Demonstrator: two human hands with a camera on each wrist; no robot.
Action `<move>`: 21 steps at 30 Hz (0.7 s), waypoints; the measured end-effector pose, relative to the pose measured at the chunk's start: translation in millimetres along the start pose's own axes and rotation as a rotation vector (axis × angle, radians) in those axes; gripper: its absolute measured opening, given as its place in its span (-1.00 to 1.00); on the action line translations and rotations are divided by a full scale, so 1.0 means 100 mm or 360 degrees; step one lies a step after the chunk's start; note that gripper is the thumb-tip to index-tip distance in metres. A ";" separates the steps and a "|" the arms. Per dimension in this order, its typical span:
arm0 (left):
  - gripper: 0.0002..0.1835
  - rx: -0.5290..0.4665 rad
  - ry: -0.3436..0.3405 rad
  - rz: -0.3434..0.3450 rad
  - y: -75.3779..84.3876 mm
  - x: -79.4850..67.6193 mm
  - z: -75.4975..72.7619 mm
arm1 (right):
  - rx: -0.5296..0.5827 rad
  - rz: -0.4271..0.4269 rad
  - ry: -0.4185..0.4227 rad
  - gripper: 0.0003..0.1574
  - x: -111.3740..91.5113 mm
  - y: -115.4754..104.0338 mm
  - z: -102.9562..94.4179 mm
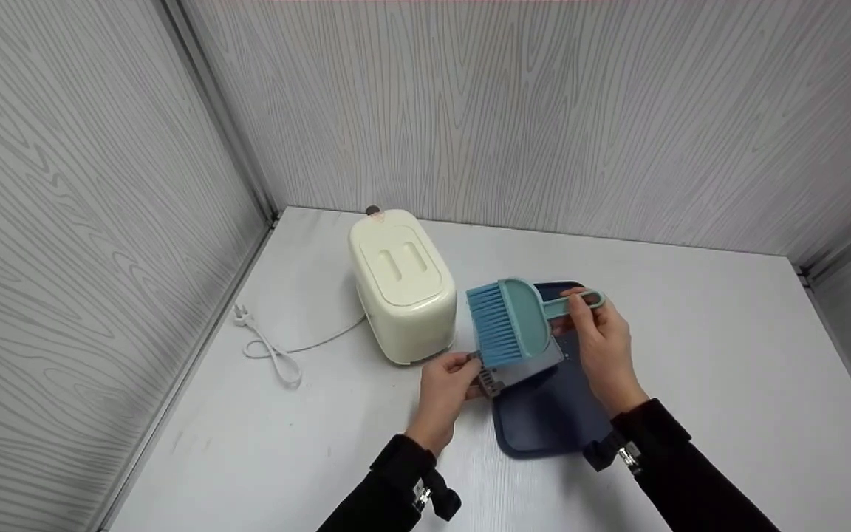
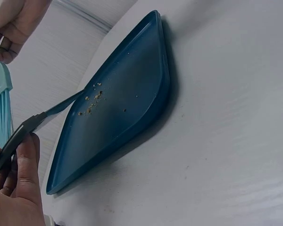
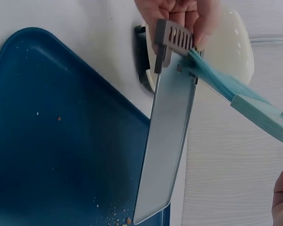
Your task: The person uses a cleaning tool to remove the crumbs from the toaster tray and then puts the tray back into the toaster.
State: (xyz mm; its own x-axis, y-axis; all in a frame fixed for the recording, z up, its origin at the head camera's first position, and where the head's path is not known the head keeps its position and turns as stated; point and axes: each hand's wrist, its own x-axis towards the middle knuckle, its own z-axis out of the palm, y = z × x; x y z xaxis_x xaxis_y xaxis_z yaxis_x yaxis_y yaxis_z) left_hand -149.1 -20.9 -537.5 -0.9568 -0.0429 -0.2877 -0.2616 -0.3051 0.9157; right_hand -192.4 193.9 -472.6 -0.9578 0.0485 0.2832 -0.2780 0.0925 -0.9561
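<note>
In the head view my left hand (image 1: 442, 395) pinches the grey slotted end of a crumb tray (image 3: 167, 136), a flat metal plate that slopes down over a dark blue serving tray (image 1: 551, 425). My right hand (image 1: 607, 358) holds a teal brush (image 1: 529, 318) by its handle. The brush's blue bristles (image 3: 217, 77) meet the crumb tray near its grey end in the right wrist view. Brown crumbs (image 2: 95, 98) lie scattered on the serving tray, by the plate's lower end.
A cream toaster (image 1: 403, 295) with a covered top stands left of the serving tray, close to the left hand. Its white cord and plug (image 1: 270, 343) lie on the table farther left. Grey wood-patterned panels (image 1: 507, 111) enclose the back and sides.
</note>
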 end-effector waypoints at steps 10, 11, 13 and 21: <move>-0.71 0.0041 0.0002 0.0021 -0.01 0.01 0.00 | -0.0177 0.0065 -0.0019 -0.53 0.03 0.08 -0.15; -0.72 0.0043 0.0004 0.0025 -0.02 0.01 0.00 | -0.0191 0.0067 -0.0021 -0.53 0.04 0.09 -0.17; -0.73 0.0049 0.0008 0.0038 -0.02 0.02 -0.01 | -0.0228 0.0059 -0.0018 -0.54 0.05 0.11 -0.21; -0.75 0.0072 0.0001 0.0034 -0.02 0.02 -0.02 | -0.0400 -0.0010 0.0063 -0.55 0.11 0.15 -0.33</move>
State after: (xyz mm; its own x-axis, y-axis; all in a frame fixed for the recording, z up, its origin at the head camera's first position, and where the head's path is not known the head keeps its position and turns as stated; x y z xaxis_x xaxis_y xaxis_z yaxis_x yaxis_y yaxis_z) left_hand -150.3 -21.8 -540.7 -0.9621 -0.0495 -0.2681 -0.2467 -0.2605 0.9334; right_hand -204.3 228.3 -481.1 -0.9511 0.0856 0.2968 -0.2527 0.3371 -0.9069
